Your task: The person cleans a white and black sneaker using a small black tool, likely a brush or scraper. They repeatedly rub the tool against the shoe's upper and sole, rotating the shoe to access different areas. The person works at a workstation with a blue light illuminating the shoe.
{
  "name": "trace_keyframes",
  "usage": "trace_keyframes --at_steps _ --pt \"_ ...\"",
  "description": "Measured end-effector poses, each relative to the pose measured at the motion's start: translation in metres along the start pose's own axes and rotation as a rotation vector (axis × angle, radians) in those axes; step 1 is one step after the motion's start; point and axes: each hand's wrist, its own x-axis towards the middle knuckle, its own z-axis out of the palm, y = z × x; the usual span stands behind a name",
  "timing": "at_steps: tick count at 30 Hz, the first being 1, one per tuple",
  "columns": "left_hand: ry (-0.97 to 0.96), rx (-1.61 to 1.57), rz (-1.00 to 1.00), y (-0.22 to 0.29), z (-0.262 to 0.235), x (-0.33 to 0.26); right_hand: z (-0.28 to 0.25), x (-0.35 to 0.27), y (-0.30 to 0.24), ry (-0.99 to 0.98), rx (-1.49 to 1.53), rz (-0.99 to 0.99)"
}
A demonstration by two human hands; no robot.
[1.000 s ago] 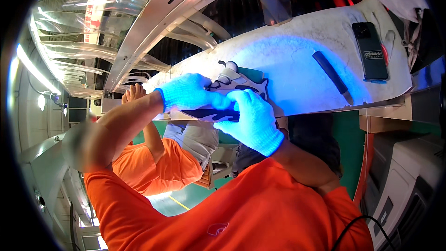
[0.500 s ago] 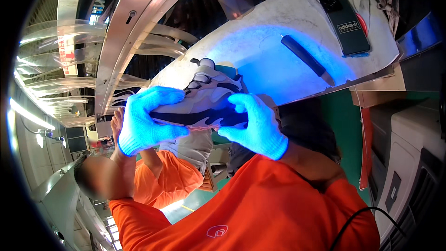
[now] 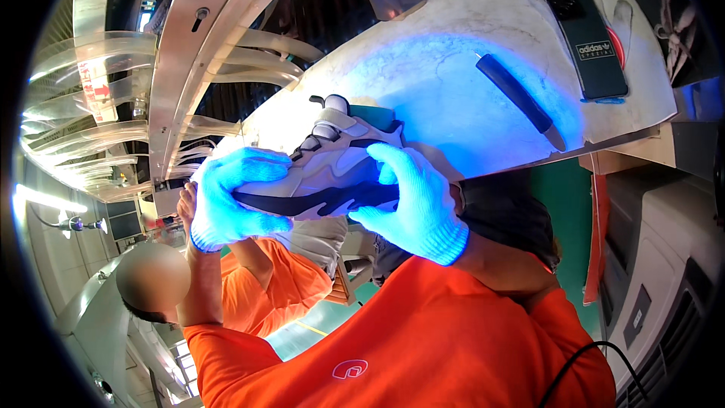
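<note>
Sneaker held up between two gloved hands above the worktop

The left hand (image 3: 230, 200) and right hand (image 3: 411, 204) clamp the grey-and-navy sneaker (image 3: 332, 174), fingers wrapped over opposite ends, turning it into blue light (likely for inspection); behind lie a white worktop (image 3: 453, 68), a dark tool (image 3: 519, 100), a phone (image 3: 587, 41), and clear hoses (image 3: 83, 91)

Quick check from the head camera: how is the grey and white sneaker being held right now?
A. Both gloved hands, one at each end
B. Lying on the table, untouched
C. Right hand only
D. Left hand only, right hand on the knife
A: the left hand and the right hand, both gloved, grip opposite ends of the sneaker; the dark-handled knife lies untouched on the white table.
</note>
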Motion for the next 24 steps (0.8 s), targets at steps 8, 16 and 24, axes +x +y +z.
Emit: trace_keyframes --at_steps 8,16,24 --pt "-0.22 -0.216 -0.267 -0.01 -0.015 0.007 0.007 0.011 -0.002 -0.075 -0.113 0.019" --pt "-0.687 -0.025 -0.784 0.017 0.001 0.071 0.018 0.01 -0.006 -0.134 -0.251 -0.007" --pt "-0.647 0.11 -0.75 0.004 0.023 0.075 0.021 0.011 0.002 -0.064 -0.233 -0.061"
